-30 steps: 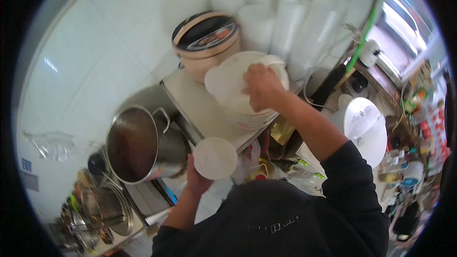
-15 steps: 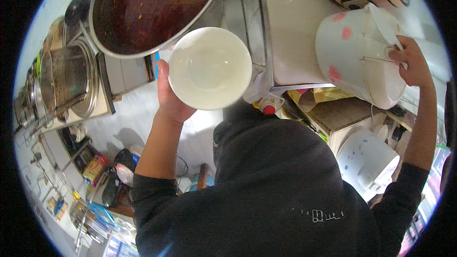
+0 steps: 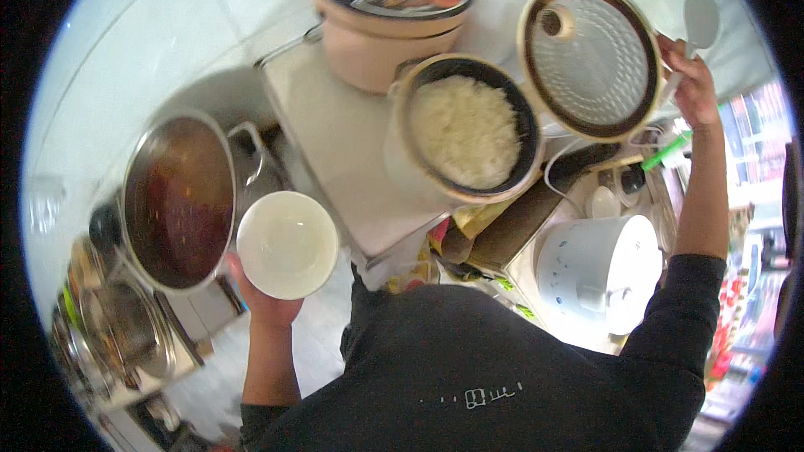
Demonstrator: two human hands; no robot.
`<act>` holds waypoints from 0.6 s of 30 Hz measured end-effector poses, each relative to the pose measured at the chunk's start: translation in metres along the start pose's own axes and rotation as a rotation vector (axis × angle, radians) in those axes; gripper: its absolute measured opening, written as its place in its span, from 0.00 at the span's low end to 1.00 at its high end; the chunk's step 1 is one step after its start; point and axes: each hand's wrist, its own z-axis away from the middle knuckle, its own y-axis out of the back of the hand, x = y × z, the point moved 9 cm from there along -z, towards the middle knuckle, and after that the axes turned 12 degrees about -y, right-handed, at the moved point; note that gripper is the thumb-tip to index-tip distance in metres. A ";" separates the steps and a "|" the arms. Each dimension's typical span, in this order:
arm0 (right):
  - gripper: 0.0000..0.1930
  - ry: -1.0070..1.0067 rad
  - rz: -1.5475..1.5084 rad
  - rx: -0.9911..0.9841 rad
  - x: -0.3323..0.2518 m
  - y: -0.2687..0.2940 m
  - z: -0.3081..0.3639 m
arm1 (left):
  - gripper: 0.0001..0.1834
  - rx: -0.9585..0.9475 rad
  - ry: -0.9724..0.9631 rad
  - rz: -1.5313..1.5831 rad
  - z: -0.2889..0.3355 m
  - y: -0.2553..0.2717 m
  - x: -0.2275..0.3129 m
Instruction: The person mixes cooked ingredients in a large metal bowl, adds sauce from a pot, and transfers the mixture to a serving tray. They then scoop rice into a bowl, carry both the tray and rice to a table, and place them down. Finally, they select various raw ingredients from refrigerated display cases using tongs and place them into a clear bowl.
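Note:
My left hand point(image 3: 272, 308) grips a white bowl point(image 3: 287, 244) from its side and underneath; nothing shows inside the bowl. On the counter, a white rice cooker point(image 3: 404, 169) stands open with cooked white rice point(image 3: 467, 130) in its dark inner pot. Its raised lid point(image 3: 596, 67) shows a ribbed inner side and a round vent. Beside the lid's right edge, my right hand point(image 3: 695, 88) is closed around a white rice paddle point(image 3: 702, 18), blade up. Whether its fingers also touch the lid I cannot tell.
A large metal pot point(image 3: 180, 201) of dark red-brown liquid stands left of the bowl. Behind the open cooker is a pink rice cooker point(image 3: 377, 46) with a dark top. A white lidded pot point(image 3: 578, 272) sits at right, near a cord. Strainers and pans point(image 3: 126, 326) crowd the left.
The rice cooker's lid has opened, revealing rice. My right hand has gone from the cooker's handle to holding the paddle. The view has swung right; the bowl remains in my left hand.

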 end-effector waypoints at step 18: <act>0.12 -0.178 1.418 -0.102 0.122 -0.184 0.009 | 0.44 -0.159 0.149 0.141 -0.116 -0.117 -0.087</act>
